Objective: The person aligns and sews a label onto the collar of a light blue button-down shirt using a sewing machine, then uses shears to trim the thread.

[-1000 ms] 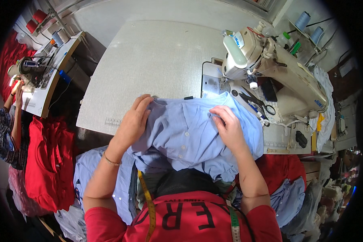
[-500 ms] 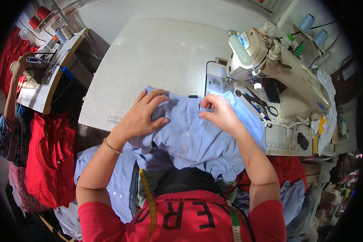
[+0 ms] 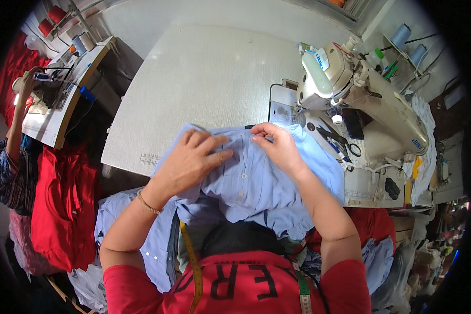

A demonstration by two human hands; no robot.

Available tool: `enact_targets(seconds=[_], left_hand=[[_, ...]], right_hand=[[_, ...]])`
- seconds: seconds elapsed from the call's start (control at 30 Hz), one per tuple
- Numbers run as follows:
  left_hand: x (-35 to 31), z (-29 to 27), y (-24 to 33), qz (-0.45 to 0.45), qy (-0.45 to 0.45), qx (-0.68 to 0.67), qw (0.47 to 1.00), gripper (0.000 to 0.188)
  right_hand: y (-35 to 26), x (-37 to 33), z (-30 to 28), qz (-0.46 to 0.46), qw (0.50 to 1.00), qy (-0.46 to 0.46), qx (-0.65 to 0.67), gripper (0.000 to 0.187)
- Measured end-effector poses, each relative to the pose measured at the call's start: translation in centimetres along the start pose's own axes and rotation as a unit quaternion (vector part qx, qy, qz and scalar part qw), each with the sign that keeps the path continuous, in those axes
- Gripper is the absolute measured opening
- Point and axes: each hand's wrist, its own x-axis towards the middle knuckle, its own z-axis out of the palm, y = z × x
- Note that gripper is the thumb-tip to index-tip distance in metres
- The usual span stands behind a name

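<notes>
A light blue shirt (image 3: pixel 230 183) with white buttons down its front lies bunched over the front edge of the sewing table and into my lap. My left hand (image 3: pixel 196 159) hovers over or rests lightly on its left part, fingers spread and a little blurred. With thumb and forefinger together, my right hand (image 3: pixel 278 149) pinches the cloth at the shirt's upper edge, beside a small black label (image 3: pixel 249 127). To the right of that hand is the sewing machine (image 3: pixel 371 99), its needle area close to the shirt's upper right corner.
Black scissors (image 3: pixel 345 140) and a dark phone (image 3: pixel 354 124) lie under the machine arm. The pale table (image 3: pixel 204 78) reaches back to the wall. Blue thread spools (image 3: pixel 401 35) stand at upper right. Red garments (image 3: pixel 65 209) hang at left, near another person's arm (image 3: pixel 17 120) at a second machine.
My left hand has lifted its grip and shifted slightly, fingers now spread. The shirt's upper left part spreads farther left. My right hand has moved a little left along the upper edge.
</notes>
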Motion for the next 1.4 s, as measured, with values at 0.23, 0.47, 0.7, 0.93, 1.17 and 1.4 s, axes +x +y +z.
enact_targets(seconds=[0.23,0.47,0.7,0.93,1.17,1.4], left_hand=[[-0.3,1.4,-0.1,0.011,-0.026,-0.044,0.999,0.037],[-0.3,1.9,2.4,-0.033,-0.057,-0.003,0.998,0.059],[-0.4,2.2,2.3,-0.022,-0.048,0.001,0.999,0.059],[-0.4,2.0,2.5,-0.022,-0.018,-0.006,1.000,0.057],[-0.4,1.9,2.4,0.033,-0.021,-0.002,0.999,0.050],[-0.5,2.2,2.2,0.034,-0.019,-0.028,0.999,0.048]], right_hand=[[-0.1,0.3,0.7,-0.027,0.999,0.037,0.002,0.015],[-0.3,0.5,0.8,-0.028,0.998,0.039,0.028,0.014],[-0.7,1.6,1.1,-0.040,0.999,0.023,-0.011,0.014],[-0.1,1.6,1.5,-0.039,0.999,0.019,-0.018,0.014],[0.4,1.6,1.6,-0.061,0.997,0.009,-0.047,0.011],[-0.3,1.5,1.5,-0.148,0.982,0.009,-0.117,0.013]])
